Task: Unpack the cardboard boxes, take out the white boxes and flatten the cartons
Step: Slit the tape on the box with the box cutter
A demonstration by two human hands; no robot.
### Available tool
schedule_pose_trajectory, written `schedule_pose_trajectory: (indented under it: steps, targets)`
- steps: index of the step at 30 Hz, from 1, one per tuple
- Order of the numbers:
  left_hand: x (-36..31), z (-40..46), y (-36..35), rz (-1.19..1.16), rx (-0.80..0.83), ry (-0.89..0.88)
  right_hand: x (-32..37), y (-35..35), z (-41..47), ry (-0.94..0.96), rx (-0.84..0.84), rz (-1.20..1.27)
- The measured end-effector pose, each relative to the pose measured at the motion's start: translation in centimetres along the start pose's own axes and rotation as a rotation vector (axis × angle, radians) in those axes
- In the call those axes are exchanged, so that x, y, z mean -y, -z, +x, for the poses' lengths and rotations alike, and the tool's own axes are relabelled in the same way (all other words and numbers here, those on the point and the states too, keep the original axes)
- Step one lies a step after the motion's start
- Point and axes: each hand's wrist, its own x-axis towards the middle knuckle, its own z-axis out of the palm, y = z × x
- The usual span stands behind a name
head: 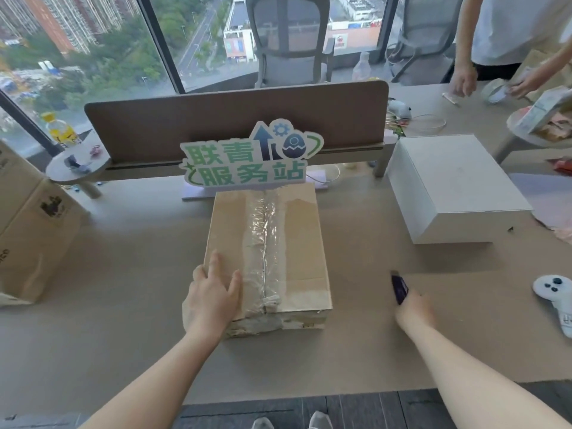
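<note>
A flat brown cardboard box (297, 239) lies in the middle of the desk, its top seam covered with wrinkled clear tape. My left hand (213, 292) rests flat on the box's near left corner with fingers spread. My right hand (413, 308) is to the right of the box, above the desk, and grips a dark purple utility knife (399, 287) that points away from me. A white box (448, 187) sits closed at the back right of the desk.
A larger brown carton (28, 230) stands at the left edge. A green sign (247, 159) stands just behind the box against a brown divider (235, 119). A white controller (557, 298) lies at the right. Another person (507, 41) works at the far right.
</note>
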Motion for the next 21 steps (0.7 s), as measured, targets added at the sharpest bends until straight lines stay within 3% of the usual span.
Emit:
schedule_pose_trajectory:
  steps: [5,9,11,15,21]
  targets:
    - [0.1,-0.4,0.3,-0.013,0.02,0.013,4.9,2.3,-0.5,0.148,0.092,0.213]
    - [0.1,0.9,1.1,-0.275,0.064,0.031,12.9,6.5,-2.2,0.372,0.058,0.477]
    - [-0.1,2.8,1.8,-0.346,0.026,0.009,16.7,8.4,-2.9,0.508,0.019,0.494]
    - [-1.8,8.6,3.2,-0.264,0.041,-0.151,23.2,10.5,-4.2,0.753,-0.055,0.233]
    - [-6.0,16.9,3.2,-0.082,0.117,-0.324,29.9,10.3,-4.1,0.819,-0.037,-0.216]
